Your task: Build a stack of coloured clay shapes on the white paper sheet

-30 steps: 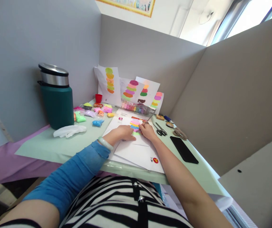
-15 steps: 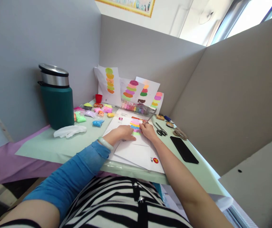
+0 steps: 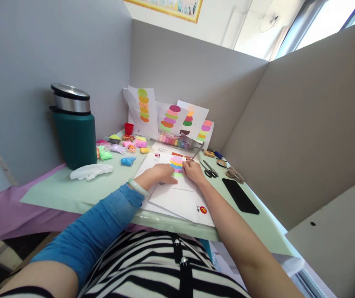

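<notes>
A white sheet (image 3: 173,196) with stacked bands of coloured clay (image 3: 176,164) in pink, yellow, blue, purple and green lies in front of me. My left hand (image 3: 161,174) rests flat on its left side, fingers stretched out beside the bands. From the right, my right hand (image 3: 193,170) is closed around a slim metal fork (image 3: 198,150). The fork's handle slants up and away to the right, while its tines touch or hover just over the purple band; I cannot tell which. My fingers partly hide the fork.
On the left stand a green bottle (image 3: 75,138), a crumpled white tissue (image 3: 91,171) and several clay packets (image 3: 128,161). Painted sheets (image 3: 148,130) lean at the back near a red cup (image 3: 128,128). Scissors (image 3: 210,170) and a black phone (image 3: 240,195) lie to the right.
</notes>
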Motion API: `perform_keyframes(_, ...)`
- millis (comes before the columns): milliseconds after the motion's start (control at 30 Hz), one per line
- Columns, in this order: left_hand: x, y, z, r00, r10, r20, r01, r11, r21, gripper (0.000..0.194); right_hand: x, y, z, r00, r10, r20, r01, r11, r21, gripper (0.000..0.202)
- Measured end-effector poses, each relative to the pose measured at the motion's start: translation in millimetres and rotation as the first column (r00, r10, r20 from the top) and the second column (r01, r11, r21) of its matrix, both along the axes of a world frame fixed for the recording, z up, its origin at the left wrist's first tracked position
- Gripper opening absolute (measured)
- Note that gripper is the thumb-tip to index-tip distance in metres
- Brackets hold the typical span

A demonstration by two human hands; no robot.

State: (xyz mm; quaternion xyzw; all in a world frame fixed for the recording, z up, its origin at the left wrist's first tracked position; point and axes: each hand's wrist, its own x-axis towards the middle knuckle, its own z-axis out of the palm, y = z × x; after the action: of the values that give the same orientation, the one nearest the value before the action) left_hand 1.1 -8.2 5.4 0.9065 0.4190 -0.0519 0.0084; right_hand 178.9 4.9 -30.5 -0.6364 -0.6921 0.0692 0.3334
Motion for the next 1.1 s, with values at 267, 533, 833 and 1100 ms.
perform_keyframes(267, -0.4, -2.3, 1.3, 1.0, 0.001, -0.003, -0.001, 1.0, 0.002, 0.058, -0.9, -1.2, 1.1, 0.999, -0.026, 0.045, 0.027, 1.0, -0.016, 0.033)
perform_keyframes(533, 0.1, -2.2, 2.1, 1.0, -0.002, -0.009, 0.002, 1.0, -0.001, 0.059, -0.1, -1.0, -0.1, 1.0, -0.028, 0.003, 0.028, 0.999, 0.041, 0.036)
perform_keyframes(833, -0.3, -1.9, 1.2, 1.0, -0.006, 0.009, 0.006, 1.0, -0.004, 0.058, -1.1, -0.8, -0.4, 1.0, -0.019, 0.022, 0.018, 0.999, 0.027, 0.034)
perform_keyframes(1100, -0.4, -0.6, -0.5, 1.0, -0.005, 0.013, 0.005, 1.0, 0.004, 0.059, -0.7, 1.0, -2.2, 0.999, 0.013, 0.041, -0.013, 1.0, 0.013, 0.035)
